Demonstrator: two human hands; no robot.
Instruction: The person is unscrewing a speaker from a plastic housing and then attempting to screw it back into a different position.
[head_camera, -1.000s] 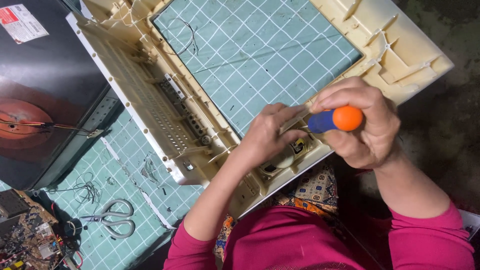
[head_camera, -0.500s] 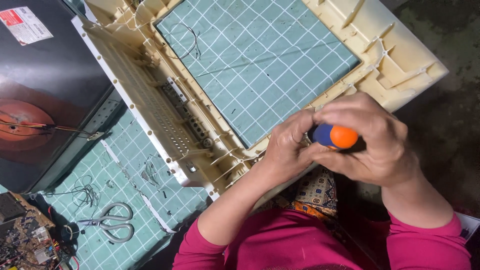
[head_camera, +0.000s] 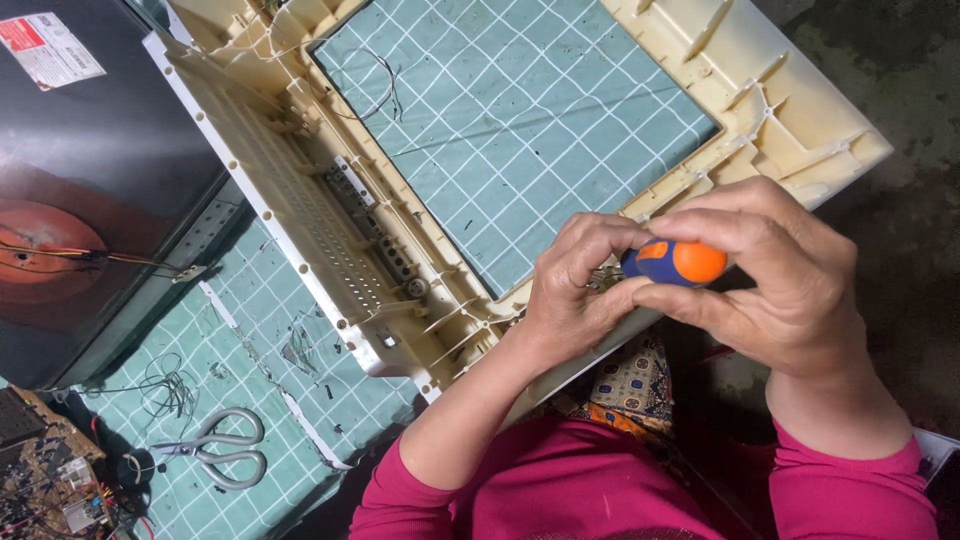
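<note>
Right hand (head_camera: 790, 290) grips the blue-and-orange screwdriver handle (head_camera: 675, 262); left hand (head_camera: 575, 290) curls closed at the cream plastic frame's (head_camera: 300, 210) near edge, touching that handle.

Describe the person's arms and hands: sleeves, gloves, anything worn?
Both hands are bare: left hand, right hand. No gloves; no rings, watch or bands show. Magenta sleeves are pushed up near the elbows, leaving both forearms uncovered. No markings visible.

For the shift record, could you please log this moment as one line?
right hand: grips screwdriver | left hand: steadies tip on frame | scissors: lying on mat
</note>
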